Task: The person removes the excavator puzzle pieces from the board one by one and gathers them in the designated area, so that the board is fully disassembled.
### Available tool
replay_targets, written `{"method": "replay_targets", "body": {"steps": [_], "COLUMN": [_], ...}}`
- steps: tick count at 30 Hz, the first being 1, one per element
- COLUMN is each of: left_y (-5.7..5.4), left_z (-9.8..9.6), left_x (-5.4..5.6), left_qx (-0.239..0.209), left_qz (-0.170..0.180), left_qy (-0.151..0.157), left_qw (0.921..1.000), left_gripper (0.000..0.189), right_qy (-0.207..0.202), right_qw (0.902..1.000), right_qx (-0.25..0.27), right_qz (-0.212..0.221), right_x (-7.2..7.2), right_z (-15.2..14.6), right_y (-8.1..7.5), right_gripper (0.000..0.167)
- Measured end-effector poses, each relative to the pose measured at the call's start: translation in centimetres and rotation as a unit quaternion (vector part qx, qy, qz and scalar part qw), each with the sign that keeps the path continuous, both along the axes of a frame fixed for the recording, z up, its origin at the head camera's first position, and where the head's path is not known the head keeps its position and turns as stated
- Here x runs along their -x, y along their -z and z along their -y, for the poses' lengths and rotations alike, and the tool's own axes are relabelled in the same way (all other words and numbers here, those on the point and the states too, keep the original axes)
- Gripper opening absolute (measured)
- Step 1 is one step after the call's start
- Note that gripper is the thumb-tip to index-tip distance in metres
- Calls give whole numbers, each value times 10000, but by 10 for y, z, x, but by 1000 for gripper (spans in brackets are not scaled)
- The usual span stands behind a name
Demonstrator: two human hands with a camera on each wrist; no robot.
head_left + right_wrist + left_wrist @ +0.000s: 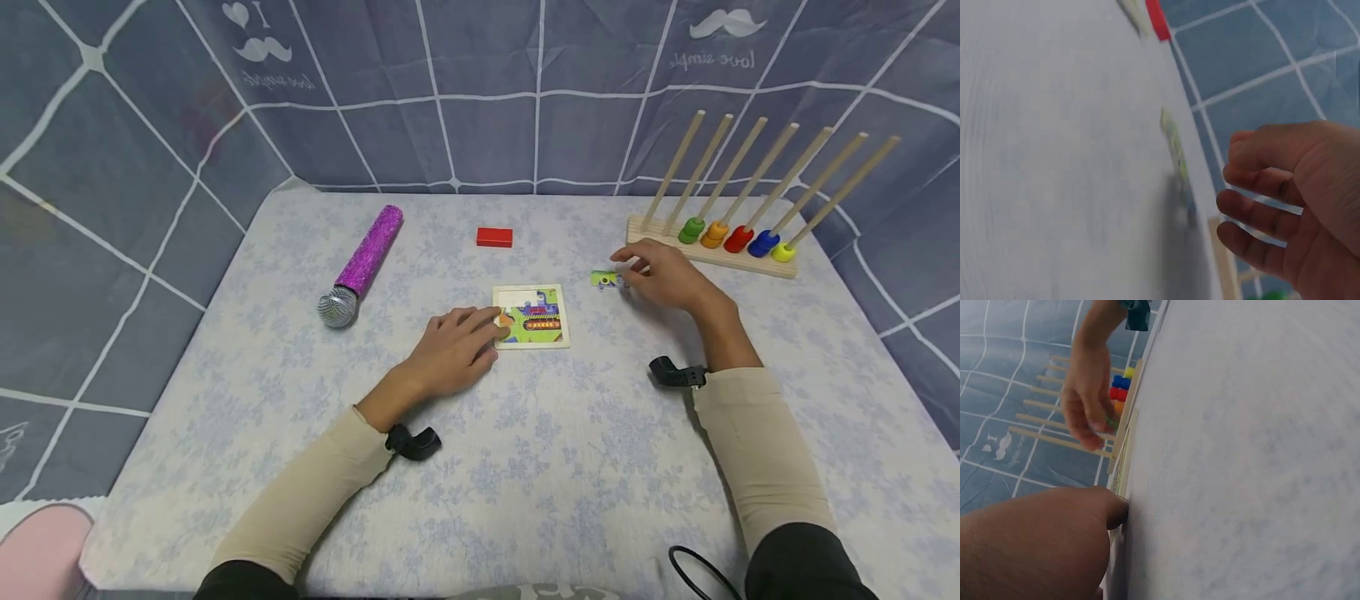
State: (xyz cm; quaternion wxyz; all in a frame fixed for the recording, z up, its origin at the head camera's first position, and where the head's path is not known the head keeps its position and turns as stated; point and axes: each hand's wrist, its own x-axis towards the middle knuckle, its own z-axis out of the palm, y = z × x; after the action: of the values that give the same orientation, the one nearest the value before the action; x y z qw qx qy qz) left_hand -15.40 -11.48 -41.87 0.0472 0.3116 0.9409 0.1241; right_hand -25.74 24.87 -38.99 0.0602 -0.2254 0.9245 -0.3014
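A small square jigsaw puzzle (531, 339) with a pale wooden frame lies mid-table; its picture shows a colourful vehicle on green, and its upper left part is bare. My left hand (459, 346) rests at the puzzle's left edge, fingertips touching it. To the right, a loose green puzzle piece (602, 278) lies flat on the table, partly covered in the head view by my right hand (660, 271). In the right wrist view, the loosely bent fingers (1254, 203) are above the table, apart from the piece, and hold nothing.
A bead stacker (720, 254) with several upright pegs and coloured beads stands behind the right hand. A red block (494, 237) lies beyond the puzzle. At the left is a purple glittery microphone (371, 250). A black cable (701, 567) lies at the front edge.
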Motion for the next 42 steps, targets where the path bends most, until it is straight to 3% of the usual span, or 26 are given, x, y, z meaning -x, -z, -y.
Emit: {"method": "replay_targets", "body": {"steps": [5,11,16,24,33,37,42], "left_y": [0,-1,0,-1,-1,-1,2], "left_z": [-2,-2,-2,0,1,1,3], "left_x": [4,5,6,5,5,5,4], "left_qx": [92,105,66,12,47,74,91], "left_qz": [-34,-31,-26,-68,-103,-132,-85], "left_qy": [47,63,95,81,110,119,102], "left_qw": [9999,9999,9999,9999,9999,9998,9999], "left_gripper": [44,44,43,42,42,42,43], "right_qy": [-900,-1645,-1465,-1464,-1450,-1536,-1728], "right_qw": [9958,9842,9844,9849,9882,9874,9848], "right_qx": [-132,-629,-909,-873,-479,-352,-190], "right_qz": [-130,-205,-358,-311,122,113,-53], "right_x": [-6,-9,-12,-12,-11,-10,-8], "right_z": [43,89,98,98,92,89,90], "right_y": [-11,-2,4,2,2,4,9], "right_gripper": [26,30,30,29,28,21,25]}}
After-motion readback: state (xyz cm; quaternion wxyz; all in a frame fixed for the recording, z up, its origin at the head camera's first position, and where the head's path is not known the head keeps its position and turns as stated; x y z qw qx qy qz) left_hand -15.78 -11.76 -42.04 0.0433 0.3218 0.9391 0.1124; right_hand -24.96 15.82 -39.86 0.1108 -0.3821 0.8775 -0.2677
